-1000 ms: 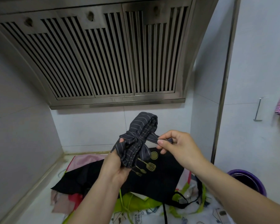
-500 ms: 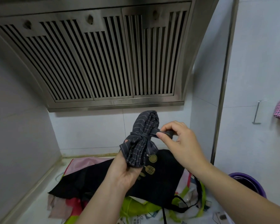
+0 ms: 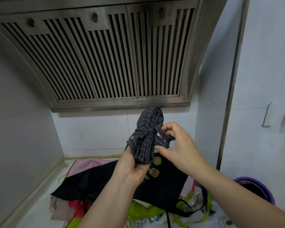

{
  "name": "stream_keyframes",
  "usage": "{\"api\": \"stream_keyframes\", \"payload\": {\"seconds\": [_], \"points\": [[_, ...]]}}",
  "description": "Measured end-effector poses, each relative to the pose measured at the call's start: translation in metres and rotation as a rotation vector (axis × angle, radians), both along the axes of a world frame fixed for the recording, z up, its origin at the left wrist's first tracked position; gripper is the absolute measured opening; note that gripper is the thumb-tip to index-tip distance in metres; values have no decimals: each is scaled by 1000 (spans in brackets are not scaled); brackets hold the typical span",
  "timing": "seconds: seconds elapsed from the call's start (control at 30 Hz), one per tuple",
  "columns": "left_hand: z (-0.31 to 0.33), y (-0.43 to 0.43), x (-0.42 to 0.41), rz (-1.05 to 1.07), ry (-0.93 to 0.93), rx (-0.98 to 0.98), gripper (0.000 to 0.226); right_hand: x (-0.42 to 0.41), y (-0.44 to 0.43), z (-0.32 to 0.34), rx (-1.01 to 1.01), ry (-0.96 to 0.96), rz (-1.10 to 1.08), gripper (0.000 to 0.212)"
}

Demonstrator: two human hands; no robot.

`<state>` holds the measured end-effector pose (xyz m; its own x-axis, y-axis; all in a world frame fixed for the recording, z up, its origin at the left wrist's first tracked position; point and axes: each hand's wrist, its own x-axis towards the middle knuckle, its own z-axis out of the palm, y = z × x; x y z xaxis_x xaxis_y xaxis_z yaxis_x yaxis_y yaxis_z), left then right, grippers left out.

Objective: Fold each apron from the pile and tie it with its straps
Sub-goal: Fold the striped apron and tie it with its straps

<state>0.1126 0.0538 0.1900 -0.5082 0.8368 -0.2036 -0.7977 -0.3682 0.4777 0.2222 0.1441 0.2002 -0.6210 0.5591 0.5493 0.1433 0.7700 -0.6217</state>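
In the middle of the frame the person is holding up a folded dark grey apron with thin pale stripes (image 3: 146,137), bunched into a roll and cinched round its waist by its own strap. The left hand (image 3: 132,170) is clutching the lower end of the roll, its grip pressed together around the fabric. The right hand (image 3: 178,145) is sitting just beside the knot, its grip pinching the loose grey strap end (image 3: 164,136) between thumb and fingertips. Below the hands, on the pale worktop (image 3: 38,209), a pile is lying: a black apron with gold utensil prints (image 3: 161,181) on top, with pink and lime-green cloth showing beneath it. A slatted steel range hood (image 3: 95,60) is filling the upper frame, and a purple basin (image 3: 257,188) is showing at lower right.
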Motion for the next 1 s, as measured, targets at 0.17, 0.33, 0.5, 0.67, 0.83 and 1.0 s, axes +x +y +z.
{"api": "stream_keyframes", "payload": {"seconds": [0.17,0.33,0.5,0.67,0.83,1.0], "points": [[5,1,2,36,-17,-1,33,4,-3,9,-244,218,103,23],[12,1,7,35,-34,53,38,1,-7,9,-636,383,345,15],[18,-1,2,17,-150,70,16,5,0,12,-824,68,509,19],[19,-1,9,-21,-197,15,23,16,10,23,-838,-220,506,27],[15,5,4,45,-195,125,16,24,12,40,-548,-225,411,15],[21,14,22,-171,166,53,35,37,34,88,-348,125,247,9]]}}
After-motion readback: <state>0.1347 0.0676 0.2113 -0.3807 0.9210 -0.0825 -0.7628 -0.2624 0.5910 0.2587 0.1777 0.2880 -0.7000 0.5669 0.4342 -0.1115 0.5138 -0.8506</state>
